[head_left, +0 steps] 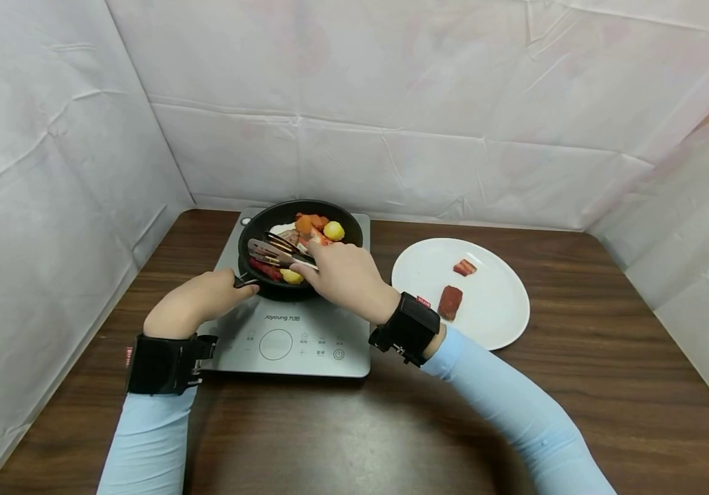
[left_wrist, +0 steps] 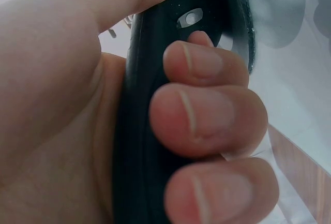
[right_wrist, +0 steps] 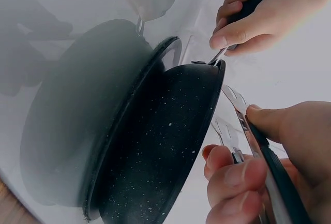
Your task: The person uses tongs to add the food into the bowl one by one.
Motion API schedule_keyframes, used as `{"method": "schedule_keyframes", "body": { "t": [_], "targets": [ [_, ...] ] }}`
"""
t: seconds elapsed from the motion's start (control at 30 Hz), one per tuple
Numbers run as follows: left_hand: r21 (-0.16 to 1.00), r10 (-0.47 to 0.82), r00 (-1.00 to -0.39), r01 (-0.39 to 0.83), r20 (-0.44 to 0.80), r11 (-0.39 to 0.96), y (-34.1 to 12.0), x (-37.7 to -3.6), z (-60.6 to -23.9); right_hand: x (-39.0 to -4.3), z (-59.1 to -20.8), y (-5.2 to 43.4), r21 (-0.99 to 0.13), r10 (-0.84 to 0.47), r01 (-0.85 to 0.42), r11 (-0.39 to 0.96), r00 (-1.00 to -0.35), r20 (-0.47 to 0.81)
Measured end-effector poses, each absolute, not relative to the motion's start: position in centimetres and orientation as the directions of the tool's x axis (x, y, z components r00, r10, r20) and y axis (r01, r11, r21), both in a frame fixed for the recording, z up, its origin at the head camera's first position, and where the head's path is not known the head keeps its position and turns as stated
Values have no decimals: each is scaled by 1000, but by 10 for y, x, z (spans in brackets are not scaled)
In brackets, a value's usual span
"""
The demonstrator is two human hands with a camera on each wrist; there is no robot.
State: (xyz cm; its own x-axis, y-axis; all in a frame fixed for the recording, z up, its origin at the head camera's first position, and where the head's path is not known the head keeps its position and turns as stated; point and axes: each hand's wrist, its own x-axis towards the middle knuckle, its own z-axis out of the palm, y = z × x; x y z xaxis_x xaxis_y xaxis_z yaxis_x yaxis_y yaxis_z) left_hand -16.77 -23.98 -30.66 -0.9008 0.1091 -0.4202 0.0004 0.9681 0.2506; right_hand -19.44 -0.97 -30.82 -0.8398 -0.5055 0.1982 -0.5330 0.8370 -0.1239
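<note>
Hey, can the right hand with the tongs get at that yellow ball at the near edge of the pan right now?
Probably yes. The right hand holds the tongs over the open pan, and the yellow ball lies uncovered just below their tips, beside a red piece.

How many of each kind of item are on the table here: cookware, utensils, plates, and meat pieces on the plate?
Black frying pan: 1
Grey induction cooktop: 1
Metal tongs: 1
Round white plate: 1
Red-brown meat pieces on the plate: 2
Total: 6
</note>
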Motion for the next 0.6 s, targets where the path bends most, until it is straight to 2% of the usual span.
{"method": "schedule_keyframes", "body": {
  "t": [0.33,0.6],
  "targets": [
    [249,98,-898,-13,-428,968,-241,-165,-304,-194,-307,-10,-114,-515,-545,831,-830,215],
    [256,106,-896,-8,-431,967,-241,-165,-305,-194,-310,-13,-110,-512,-532,840,-843,168]
  ]
}}
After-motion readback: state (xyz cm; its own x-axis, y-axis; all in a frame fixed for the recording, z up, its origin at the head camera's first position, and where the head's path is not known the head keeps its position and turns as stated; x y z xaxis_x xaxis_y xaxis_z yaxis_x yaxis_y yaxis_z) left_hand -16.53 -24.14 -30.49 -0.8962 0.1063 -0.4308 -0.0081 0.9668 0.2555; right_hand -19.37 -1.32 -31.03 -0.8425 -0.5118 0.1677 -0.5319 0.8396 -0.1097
